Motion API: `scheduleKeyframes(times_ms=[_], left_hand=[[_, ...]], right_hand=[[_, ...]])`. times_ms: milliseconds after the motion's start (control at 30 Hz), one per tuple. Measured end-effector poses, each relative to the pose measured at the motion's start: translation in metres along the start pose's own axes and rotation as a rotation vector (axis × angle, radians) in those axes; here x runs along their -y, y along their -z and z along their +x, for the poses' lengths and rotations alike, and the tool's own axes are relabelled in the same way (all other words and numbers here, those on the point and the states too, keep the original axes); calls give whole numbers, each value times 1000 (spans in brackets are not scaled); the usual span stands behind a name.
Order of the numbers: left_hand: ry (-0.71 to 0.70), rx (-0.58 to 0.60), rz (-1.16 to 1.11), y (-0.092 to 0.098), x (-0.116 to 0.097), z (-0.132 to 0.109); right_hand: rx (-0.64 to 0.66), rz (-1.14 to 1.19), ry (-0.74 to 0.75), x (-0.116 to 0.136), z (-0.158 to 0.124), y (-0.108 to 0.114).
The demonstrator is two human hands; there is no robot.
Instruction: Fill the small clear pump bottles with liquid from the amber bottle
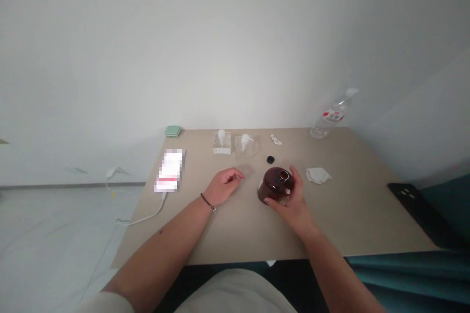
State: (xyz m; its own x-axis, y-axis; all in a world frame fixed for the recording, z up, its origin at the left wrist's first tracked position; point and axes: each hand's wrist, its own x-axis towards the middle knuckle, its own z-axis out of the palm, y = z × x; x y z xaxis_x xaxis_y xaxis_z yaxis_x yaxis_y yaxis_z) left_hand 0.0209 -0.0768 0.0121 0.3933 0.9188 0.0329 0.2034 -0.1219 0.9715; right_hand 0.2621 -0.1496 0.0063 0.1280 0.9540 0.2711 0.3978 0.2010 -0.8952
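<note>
My right hand [293, 205] is wrapped around a dark brown, glossy bottle [270, 187], thumb on the near side and fingers on the far side. The bottle leans a little, and its round mouth is uncapped. My left hand [224, 186] rests at the table to the left of the bottle, fingers loosely bent, thumb and forefinger apart, holding nothing. Beyond the bottle lies a small black round cap [270, 160]. Further back stand two clear square containers, the left one [222, 145] and the right one [244, 146], each with a white rounded piece at its top.
A phone with a lit screen [169, 171] lies at left on a white cable [147, 216]. Behind it sits a green case [173, 131]. A clear plastic bottle [330, 116] stands back right. Crumpled tissue [317, 175] and a white scrap [276, 140] lie on the table [352, 205].
</note>
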Motion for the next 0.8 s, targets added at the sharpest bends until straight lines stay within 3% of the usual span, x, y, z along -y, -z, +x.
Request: scheduleKeyframes(times_ms=[200, 433, 633, 800], left_hand=[[-2, -4, -7, 1, 0, 0], [-27, -45, -39, 0, 4, 3], [-31, -85, -76, -4, 7, 6], [65, -119, 84, -8, -8, 17]], right_hand=[[-84, 52, 19, -4, 21, -10], [-73, 146, -11, -16, 52, -12], [-61, 288, -16, -29, 55, -18], [5, 389, 21, -45, 54, -18]])
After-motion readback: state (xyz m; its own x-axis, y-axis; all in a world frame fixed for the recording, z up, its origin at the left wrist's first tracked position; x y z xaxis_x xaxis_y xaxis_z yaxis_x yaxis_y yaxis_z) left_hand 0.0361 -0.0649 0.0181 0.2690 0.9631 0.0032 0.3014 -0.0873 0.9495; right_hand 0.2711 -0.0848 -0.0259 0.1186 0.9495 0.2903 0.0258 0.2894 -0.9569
